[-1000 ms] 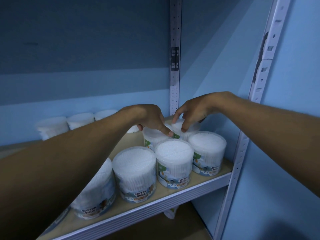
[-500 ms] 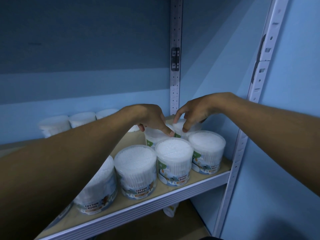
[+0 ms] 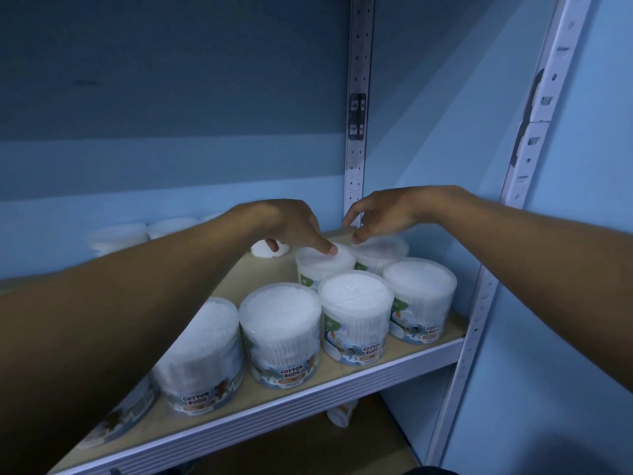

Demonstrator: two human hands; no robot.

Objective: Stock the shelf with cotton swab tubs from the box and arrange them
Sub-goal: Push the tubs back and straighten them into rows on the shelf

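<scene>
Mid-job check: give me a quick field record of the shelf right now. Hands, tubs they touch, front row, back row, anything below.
left hand: fingers on the lid of a second-row tub
right hand: fingertips on the rear right tub, beside the first
front row: at least four tubs upright along the shelf edge, "COTTON BUDS" labels facing out
back row: more tubs against the wall at left, partly hidden by the left arm
below shelf: one tub partly visible
box: not in view
</scene>
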